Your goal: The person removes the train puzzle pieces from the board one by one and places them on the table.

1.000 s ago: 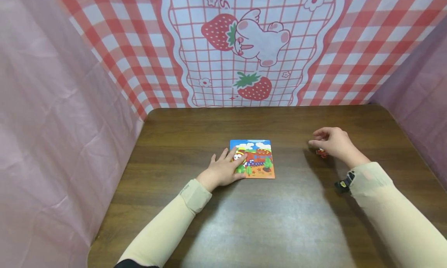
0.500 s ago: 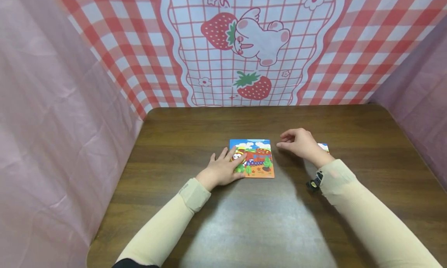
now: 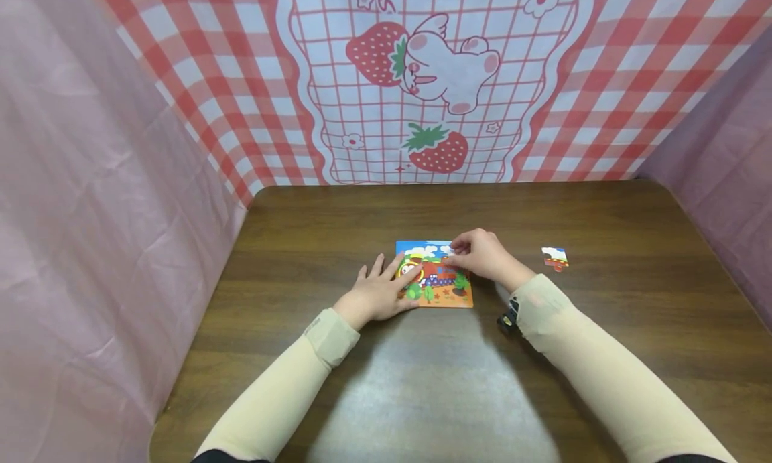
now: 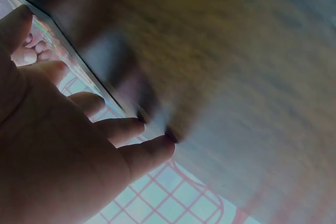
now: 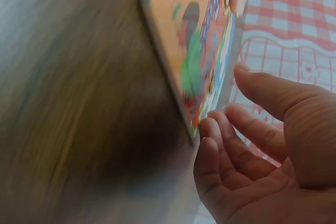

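A square jigsaw puzzle [image 3: 443, 292] with a cartoon train lies flat on the table, blue sky at the back and orange ground at the front. My left hand [image 3: 376, 295] rests on its left side with fingers spread; the left wrist view has these fingers [image 4: 147, 158] at the board's edge. Over the puzzle's back right corner is my right hand [image 3: 482, 254], covering that part. In the right wrist view its thumb and bent fingers [image 5: 207, 161] stand apart beside the board, with nothing seen between them. A loose jigsaw piece [image 3: 556, 258] lies to the right.
The brown wooden table [image 3: 313, 235] has a red-and-white checked cloth [image 3: 241, 81] with strawberries hanging behind it. Pink curtains [image 3: 90, 248] hang at both sides. A dark strapped device [image 3: 508, 319] sits at my right wrist.
My right hand has moved left from beside the loose jigsaw piece to the puzzle's back right corner. The piece stayed on the table and is now uncovered. My left hand hardly moved.
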Available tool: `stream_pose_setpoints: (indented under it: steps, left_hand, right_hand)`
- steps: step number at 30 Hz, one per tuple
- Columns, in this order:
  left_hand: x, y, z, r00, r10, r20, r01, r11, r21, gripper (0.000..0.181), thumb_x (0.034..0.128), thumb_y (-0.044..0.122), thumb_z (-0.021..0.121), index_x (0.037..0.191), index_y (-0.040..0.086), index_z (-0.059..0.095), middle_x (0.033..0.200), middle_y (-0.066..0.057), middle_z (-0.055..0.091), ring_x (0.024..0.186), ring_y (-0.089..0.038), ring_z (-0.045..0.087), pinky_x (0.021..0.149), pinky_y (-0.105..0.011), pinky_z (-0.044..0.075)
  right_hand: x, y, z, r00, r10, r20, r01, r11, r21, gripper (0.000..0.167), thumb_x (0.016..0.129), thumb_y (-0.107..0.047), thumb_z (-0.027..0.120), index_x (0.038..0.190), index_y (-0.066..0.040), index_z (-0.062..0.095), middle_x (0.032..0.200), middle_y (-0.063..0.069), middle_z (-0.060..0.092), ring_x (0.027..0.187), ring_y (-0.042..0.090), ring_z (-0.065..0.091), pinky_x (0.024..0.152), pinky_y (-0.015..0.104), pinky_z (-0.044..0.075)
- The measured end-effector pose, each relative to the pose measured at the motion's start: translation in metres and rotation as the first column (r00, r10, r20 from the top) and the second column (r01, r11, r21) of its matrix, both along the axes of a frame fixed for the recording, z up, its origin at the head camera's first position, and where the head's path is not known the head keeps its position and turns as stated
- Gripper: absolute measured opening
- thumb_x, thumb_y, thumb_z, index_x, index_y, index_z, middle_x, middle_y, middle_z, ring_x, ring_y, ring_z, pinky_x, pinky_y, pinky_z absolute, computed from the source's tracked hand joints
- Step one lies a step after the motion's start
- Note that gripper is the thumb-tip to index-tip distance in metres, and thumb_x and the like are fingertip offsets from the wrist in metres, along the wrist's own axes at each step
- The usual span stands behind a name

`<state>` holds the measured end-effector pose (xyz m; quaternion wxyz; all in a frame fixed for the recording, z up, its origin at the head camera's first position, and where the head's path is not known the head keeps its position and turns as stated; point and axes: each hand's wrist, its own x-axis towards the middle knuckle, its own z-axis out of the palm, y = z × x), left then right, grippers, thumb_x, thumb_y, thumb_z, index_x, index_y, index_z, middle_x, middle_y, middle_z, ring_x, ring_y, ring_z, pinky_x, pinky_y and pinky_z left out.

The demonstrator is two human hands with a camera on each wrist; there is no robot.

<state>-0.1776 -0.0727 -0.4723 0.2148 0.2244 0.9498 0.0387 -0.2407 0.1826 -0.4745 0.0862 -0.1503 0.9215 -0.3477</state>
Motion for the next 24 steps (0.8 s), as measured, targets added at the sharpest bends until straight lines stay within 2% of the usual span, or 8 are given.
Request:
stream_pose_setpoints:
  steps: [8, 15, 24]
  left_hand:
    - [0.000, 0.001, 0.001, 1.000, -0.027, -0.001, 0.027, 1.000, -0.011, 0.065, 0.1023, 0.066, 0.037, 0.160, 0.051, 0.011, 0.170, 0.006, -0.007, 0.151, -0.044, 0.001, 0.115, -0.065, 0.013]
    - [0.001, 0.002, 0.002, 0.999, -0.035, -0.003, 0.035, 0.999, -0.030, 0.065, 0.1021, 0.066, 0.036, 0.160, 0.053, 0.009, 0.170, 0.003, -0.006, 0.151, -0.046, 0.003, 0.115, -0.065, 0.014]
    - [0.001, 0.002, 0.006, 0.999, -0.036, 0.014, 0.036, 0.999, 0.001, 0.060, 0.1035, 0.062, 0.040, 0.158, 0.056, 0.015, 0.170, 0.000, -0.005, 0.149, -0.051, 0.001, 0.113, -0.069, 0.013]
  right_hand:
    - [-0.002, -0.019, 0.004, 0.999, 0.023, -0.031, -0.021, 0.998, 0.066, 0.035, 0.087, -0.020, 0.083, 0.110, 0.006, 0.074, 0.100, 0.014, 0.072, 0.092, 0.028, 0.066, 0.084, 0.046, 0.054]
    - [-0.003, -0.029, 0.009, 1.000, -0.006, 0.006, 0.005, 0.992, 0.125, 0.034, 0.086, -0.019, 0.084, 0.108, 0.006, 0.075, 0.099, 0.015, 0.072, 0.092, 0.028, 0.065, 0.084, 0.044, 0.054]
    - [-0.006, -0.036, 0.012, 0.999, -0.025, 0.041, 0.019, 0.990, 0.141, 0.029, 0.087, -0.016, 0.083, 0.105, 0.004, 0.075, 0.094, 0.012, 0.069, 0.087, 0.026, 0.063, 0.080, 0.041, 0.054]
